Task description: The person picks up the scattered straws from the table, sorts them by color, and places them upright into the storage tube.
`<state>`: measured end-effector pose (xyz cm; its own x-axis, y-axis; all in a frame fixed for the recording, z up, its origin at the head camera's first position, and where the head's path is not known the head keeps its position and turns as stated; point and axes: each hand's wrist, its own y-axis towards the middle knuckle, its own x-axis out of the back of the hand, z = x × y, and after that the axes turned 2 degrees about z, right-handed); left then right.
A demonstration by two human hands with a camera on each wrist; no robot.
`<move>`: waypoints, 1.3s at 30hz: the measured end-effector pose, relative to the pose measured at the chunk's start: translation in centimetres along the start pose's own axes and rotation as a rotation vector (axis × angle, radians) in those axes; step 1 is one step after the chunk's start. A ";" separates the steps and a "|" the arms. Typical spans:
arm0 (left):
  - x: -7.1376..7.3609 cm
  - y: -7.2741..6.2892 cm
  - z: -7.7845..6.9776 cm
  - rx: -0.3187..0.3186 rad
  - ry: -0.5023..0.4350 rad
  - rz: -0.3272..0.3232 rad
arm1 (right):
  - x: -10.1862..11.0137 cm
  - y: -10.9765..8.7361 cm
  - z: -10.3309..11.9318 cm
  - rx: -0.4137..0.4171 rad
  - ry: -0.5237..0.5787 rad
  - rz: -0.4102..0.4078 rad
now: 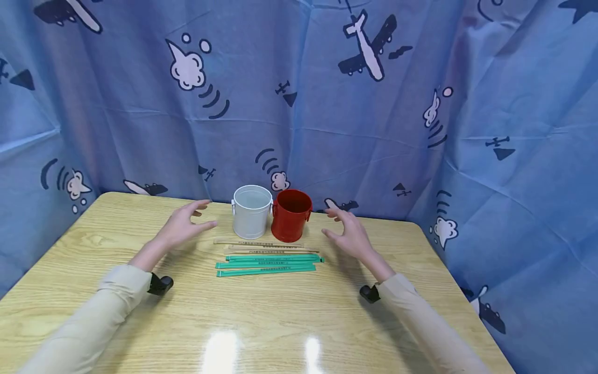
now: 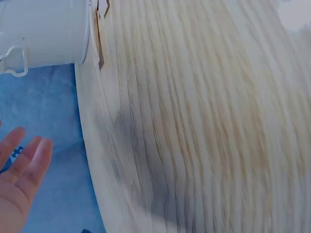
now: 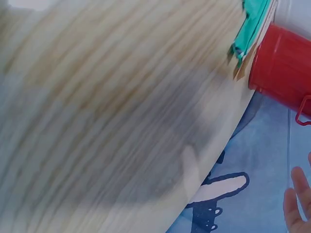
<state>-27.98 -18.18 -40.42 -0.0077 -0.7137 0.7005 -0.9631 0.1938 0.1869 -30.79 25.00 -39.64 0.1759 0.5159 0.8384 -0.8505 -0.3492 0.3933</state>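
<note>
A white bucket (image 1: pixel 252 221) and a red bucket (image 1: pixel 287 229) stand upright side by side near the back of the table. In front of them lie several long thin wrapped sticks, brown ones (image 1: pixel 243 242) behind green ones (image 1: pixel 266 270), all printed with small text. My left hand (image 1: pixel 181 224) hovers left of the white bucket, fingers and thumb apart with nothing between them. To the right of the red bucket, my right hand (image 1: pixel 349 236) is also raised and holds nothing. Both wrist views show relaxed fingers, apart from the white bucket (image 2: pixel 43 36) and the red bucket (image 3: pixel 282 68).
A wooden table (image 1: pixel 261 317) carries everything, with light glare near its front. Directly behind its back edge hangs a blue curtain (image 1: pixel 261 104) printed with planes and clouds, which also runs along both sides.
</note>
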 end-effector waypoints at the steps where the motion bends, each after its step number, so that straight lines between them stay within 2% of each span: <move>1: -0.1 0.1 0.0 -0.002 -0.018 -0.004 | 0.0 0.0 0.1 -0.007 0.012 -0.001; 9: -1.0 0.9 -0.1 0.025 -0.148 0.001 | -0.4 0.0 0.8 -0.048 0.124 0.003; 16: -1.4 1.7 -0.5 0.077 -0.241 0.014 | -0.6 0.1 1.7 -0.034 0.218 -0.016; 21: -1.9 2.3 -0.5 0.087 -0.292 0.024 | -0.9 0.2 2.6 -0.032 0.284 -0.023; 29: -2.5 3.1 -0.9 0.092 -0.365 0.025 | -1.8 0.3 3.8 -0.040 0.391 0.026; 39: -3.2 3.7 -1.0 0.085 -0.461 0.041 | -3.5 0.5 3.6 -0.076 0.470 0.110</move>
<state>-31.25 -14.48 -41.24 -0.1465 -0.9348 0.3237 -0.9780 0.1860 0.0945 -30.01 20.19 -40.98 -0.1446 0.7826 0.6055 -0.8882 -0.3724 0.2691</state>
